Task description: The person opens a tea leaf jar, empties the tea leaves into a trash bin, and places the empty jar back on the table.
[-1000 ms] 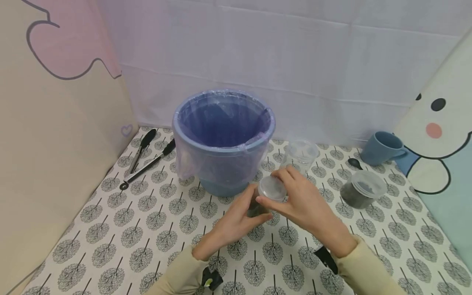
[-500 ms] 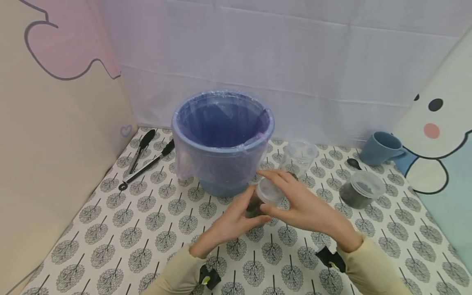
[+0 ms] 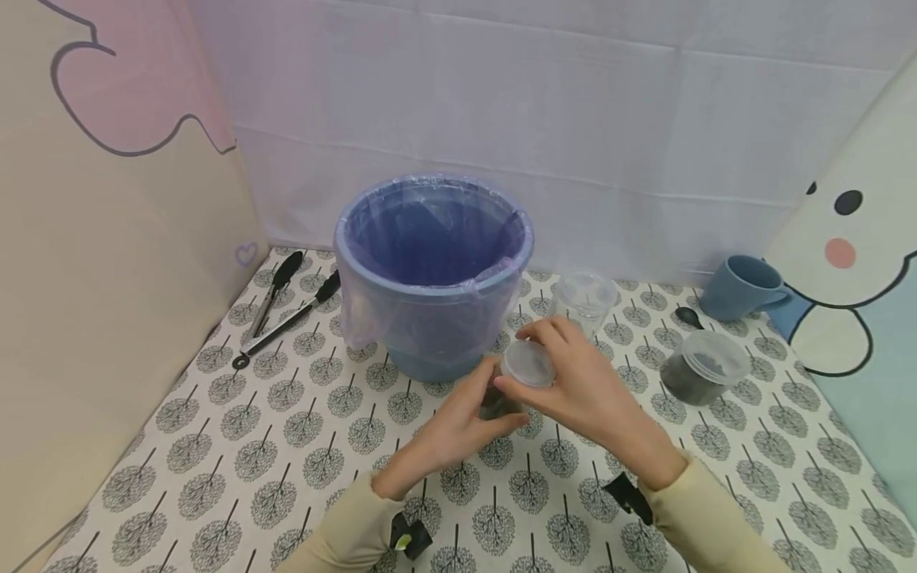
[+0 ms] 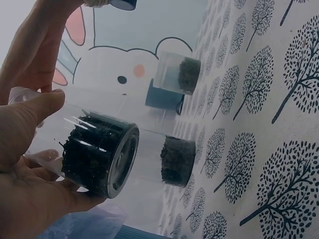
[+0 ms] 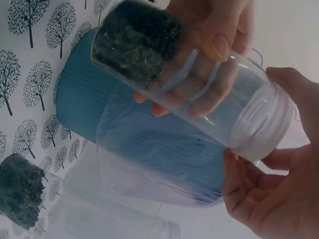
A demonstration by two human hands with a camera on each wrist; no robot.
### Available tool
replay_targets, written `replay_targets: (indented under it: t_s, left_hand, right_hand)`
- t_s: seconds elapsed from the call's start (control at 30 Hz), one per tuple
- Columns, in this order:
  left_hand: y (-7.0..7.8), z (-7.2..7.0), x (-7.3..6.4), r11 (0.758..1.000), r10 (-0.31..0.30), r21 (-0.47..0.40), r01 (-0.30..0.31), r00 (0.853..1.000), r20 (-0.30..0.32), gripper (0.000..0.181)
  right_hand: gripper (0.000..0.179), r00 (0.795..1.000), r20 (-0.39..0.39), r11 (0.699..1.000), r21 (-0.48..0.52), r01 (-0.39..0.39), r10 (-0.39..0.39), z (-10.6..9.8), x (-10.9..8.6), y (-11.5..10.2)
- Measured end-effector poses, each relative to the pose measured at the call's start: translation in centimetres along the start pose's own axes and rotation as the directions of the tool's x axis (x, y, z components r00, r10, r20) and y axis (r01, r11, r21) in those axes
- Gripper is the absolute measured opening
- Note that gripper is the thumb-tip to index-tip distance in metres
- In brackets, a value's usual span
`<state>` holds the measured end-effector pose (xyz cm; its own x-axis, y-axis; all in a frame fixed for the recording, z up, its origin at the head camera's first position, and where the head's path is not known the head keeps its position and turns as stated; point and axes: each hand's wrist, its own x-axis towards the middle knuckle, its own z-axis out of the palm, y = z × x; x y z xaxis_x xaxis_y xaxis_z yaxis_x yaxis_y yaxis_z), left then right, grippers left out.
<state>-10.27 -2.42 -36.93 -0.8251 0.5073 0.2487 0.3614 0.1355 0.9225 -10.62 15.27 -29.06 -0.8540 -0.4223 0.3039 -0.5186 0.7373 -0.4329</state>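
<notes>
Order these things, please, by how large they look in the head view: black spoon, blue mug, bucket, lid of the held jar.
1. Bucket
2. Blue mug
3. Lid of the held jar
4. Black spoon

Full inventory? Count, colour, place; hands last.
bucket: 1, blue, centre back
liner: 1, translucent purple, over rim
tongs: 1, black and silver, left of bucket
held jar: 1, clear, dark contents, front centre
lid: 1, translucent, on held jar
standing jar: 1, clear, right of bucket
tub: 1, clear, dark contents, right side
mug: 1, blue, far right
spoon: 1, black, beside mug
tablecloth: 1, white and grey, underneath
backdrop cloths: count unclear, pale, behind and beside
wrist pieces: 2, black, at cuffs
sleeves: 2, cream, forearms
left hand: 1, bare, round held jar
right hand: 1, bare, pinching lid
</notes>
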Motion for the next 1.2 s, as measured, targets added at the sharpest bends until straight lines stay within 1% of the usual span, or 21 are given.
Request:
replay_targets:
  t_s: [0.07, 0.13, 0.23, 0.3, 0.33, 0.4, 0.47, 0.53, 0.6, 0.7, 0.77, 0.83, 0.93, 1.1, 1.2]
  left_hand:
    - [0.0, -0.1, 0.0, 0.999, -0.004, -0.045, 0.005, 1.0, 0.019, 0.066]
    - [0.0, -0.1, 0.0, 0.997, 0.001, -0.073, 0.001, 1.0, 0.03, 0.065]
    - [-0.2, -0.2, 0.1, 0.996, 0.014, -0.084, -0.011, 0.999, 0.033, 0.065]
    - [-0.3, -0.2, 0.0, 0.996, 0.02, -0.084, -0.017, 0.999, 0.033, 0.064]
    - [-0.4, -0.2, 0.0, 0.996, 0.02, -0.083, -0.018, 0.999, 0.032, 0.063]
    - [-0.4, -0.2, 0.0, 0.998, 0.023, -0.062, -0.022, 0.999, 0.023, 0.061]
    - [-0.4, -0.2, 0.0, 0.999, 0.021, -0.027, -0.021, 1.0, 0.01, 0.062]
    - [-0.3, -0.1, 0.1, 1.0, 0.016, 0.025, -0.016, 1.0, -0.008, 0.064]
    - [-0.2, -0.2, 0.0, 0.997, 0.001, 0.072, 0.001, 1.0, -0.024, 0.066]
    - [0.0, -0.2, 0.0, 0.996, -0.024, 0.086, 0.027, 0.999, -0.03, 0.066]
    - [0.0, -0.2, 0.0, 0.997, -0.033, 0.064, 0.034, 0.999, -0.022, 0.065]
    - [0.0, -0.3, 0.1, 0.999, -0.028, 0.021, 0.028, 1.0, 0.0, 0.065]
    - [-0.2, -0.4, 0.1, 0.999, -0.025, -0.04, 0.027, 0.999, 0.037, 0.065]
    - [-0.4, -0.6, 0.2, 0.997, -0.049, -0.059, 0.053, 0.997, 0.066, 0.064]
    - [-0.5, -0.7, 0.2, 0.997, -0.046, -0.06, 0.051, 0.997, 0.068, 0.061]
  right_hand:
    - [0.052, 0.999, 0.019, 0.999, 0.042, 0.034, -0.034, -0.2, 0.1, 0.2]
    - [0.052, 0.996, 0.041, 0.994, 0.082, 0.072, -0.075, -0.4, 0.0, 0.3]
    - [0.055, 0.988, 0.084, 0.983, 0.142, 0.115, -0.128, -0.6, 0.0, 0.4]
    - [0.06, 0.985, 0.104, 0.979, 0.165, 0.117, -0.135, -0.6, -0.1, 0.4]
    - [0.063, 0.986, 0.106, 0.981, 0.159, 0.112, -0.13, -0.6, -0.1, 0.4]
    - [0.069, 0.991, 0.093, 0.989, 0.115, 0.089, -0.1, -0.4, -0.1, 0.3]
    - [0.077, 0.996, 0.068, 0.998, 0.041, 0.05, -0.053, -0.2, 0.1, 0.2]
    - [0.081, 0.999, 0.041, 0.999, -0.029, 0.015, -0.014, -0.1, 0.2, 0.1]
    - [0.079, 0.999, 0.026, 0.998, -0.058, -0.017, 0.019, 0.1, 0.3, 0.0]
    - [0.065, 1.0, 0.014, 0.999, -0.04, -0.022, 0.023, 0.2, 0.3, 0.0]
    - [0.057, 1.0, 0.008, 1.0, -0.009, -0.001, 0.001, 0.1, 0.4, 0.1]
    - [0.051, 0.999, 0.008, 0.999, 0.027, 0.038, -0.038, 0.0, 0.5, 0.3]
    - [0.05, 0.994, 0.016, 0.99, 0.085, 0.11, -0.112, -0.3, 0.6, 0.6]
    - [0.05, 0.974, 0.084, 0.965, 0.179, 0.191, -0.208, -0.8, 0.6, 1.1]
    - [0.057, 0.965, 0.141, 0.957, 0.223, 0.185, -0.219, -0.8, 0.6, 1.2]
